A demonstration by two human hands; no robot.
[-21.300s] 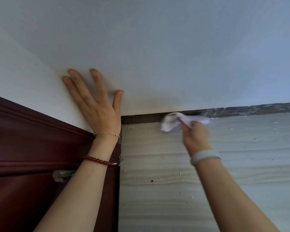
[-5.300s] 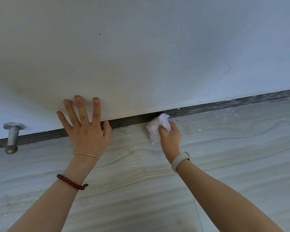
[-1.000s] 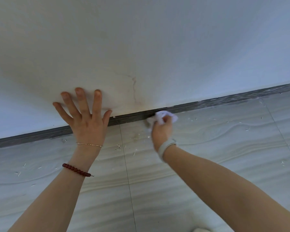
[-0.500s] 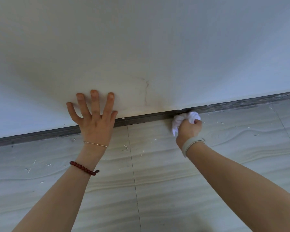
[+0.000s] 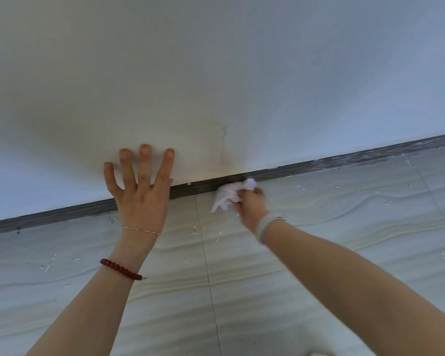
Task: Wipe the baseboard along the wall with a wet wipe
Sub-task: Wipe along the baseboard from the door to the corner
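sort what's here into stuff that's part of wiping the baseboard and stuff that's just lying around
Part of the job:
wet wipe, bunched in the right hand
baseboard
left hand, flat against the wall

Just lying about:
white flecks of debris on the floor tiles

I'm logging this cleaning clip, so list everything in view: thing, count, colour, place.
wet wipe: one, white, crumpled, against the baseboard
baseboard: one, dark grey, along the wall's foot
wall: one, white, faint crack near the wipe
floor tiles: pale grey, wavy-grained, dark joints
debris flecks: many, whitish, scattered on the floor
left hand: spread flat on the wall; thin chain and red bead bracelets
right hand: grips the wipe; pale wristband
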